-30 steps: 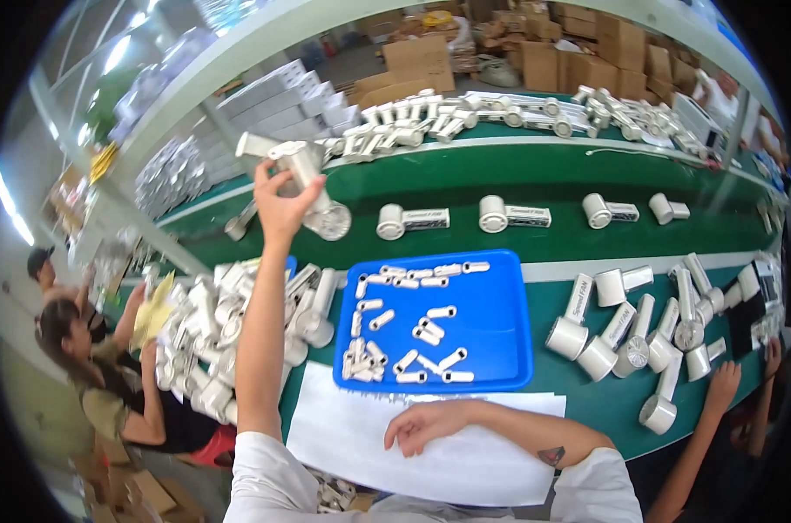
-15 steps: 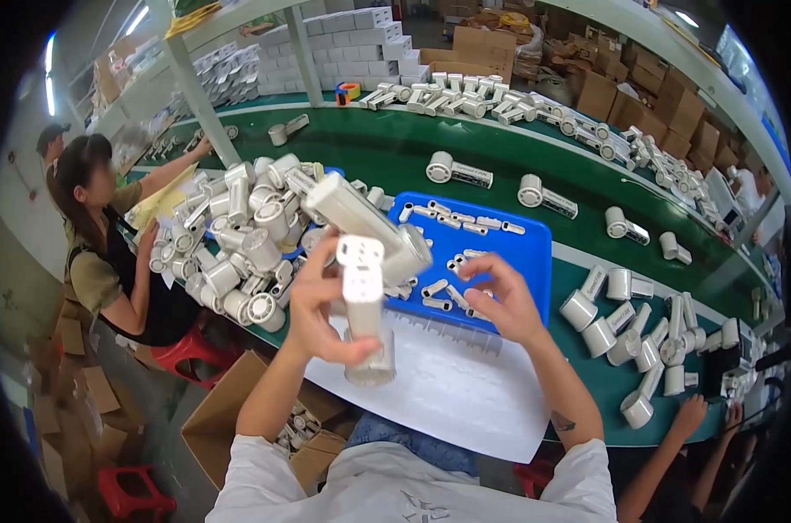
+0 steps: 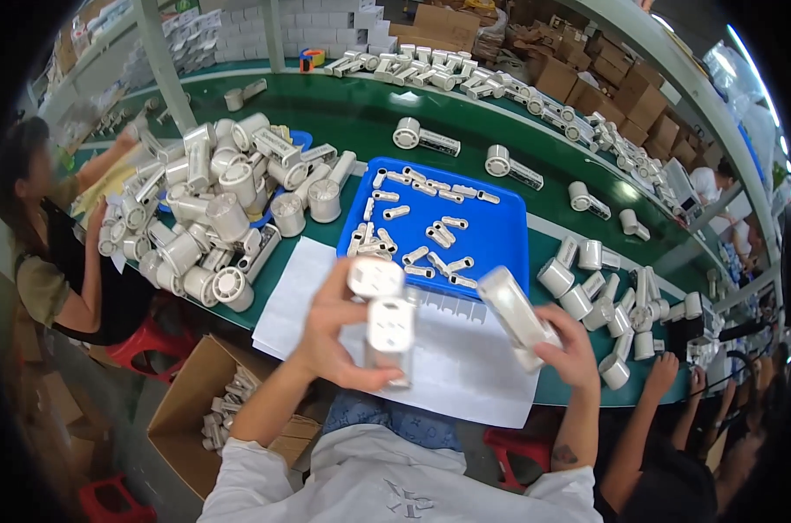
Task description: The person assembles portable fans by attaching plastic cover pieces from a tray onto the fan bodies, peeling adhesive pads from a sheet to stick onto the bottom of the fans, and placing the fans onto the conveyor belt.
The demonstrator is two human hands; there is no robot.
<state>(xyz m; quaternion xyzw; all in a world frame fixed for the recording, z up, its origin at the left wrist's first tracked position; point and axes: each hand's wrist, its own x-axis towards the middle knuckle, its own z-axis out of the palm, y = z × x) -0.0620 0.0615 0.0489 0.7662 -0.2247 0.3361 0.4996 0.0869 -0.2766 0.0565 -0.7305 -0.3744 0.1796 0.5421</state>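
Observation:
In my left hand (image 3: 330, 336) are two white handheld fans (image 3: 389, 324) with round drum heads, held together with their handle ends facing up. Blur and overlap hide part of their heads. My right hand (image 3: 570, 344) grips another white handheld fan (image 3: 516, 318), tilted, its handle pointing up and left. Both hands hover above a white sheet (image 3: 465, 375) on the near edge of the bench. Just beyond lies a blue tray (image 3: 491, 235) with several small white parts (image 3: 439, 231) with dark ends scattered in it.
A big heap of white fans (image 3: 230, 213) covers the left bench beside a seated co-worker (image 3: 38, 244). More fans (image 3: 600, 305) lie at right, near another person's hand (image 3: 665, 370). Several fans ride the green belt (image 3: 326, 113). An open cardboard box (image 3: 182, 392) stands below at left.
My right hand, empty before, now grips a fan and has moved nearer. The fan slanting across above my left hand is gone from there. The view has shifted, showing more of the sheet.

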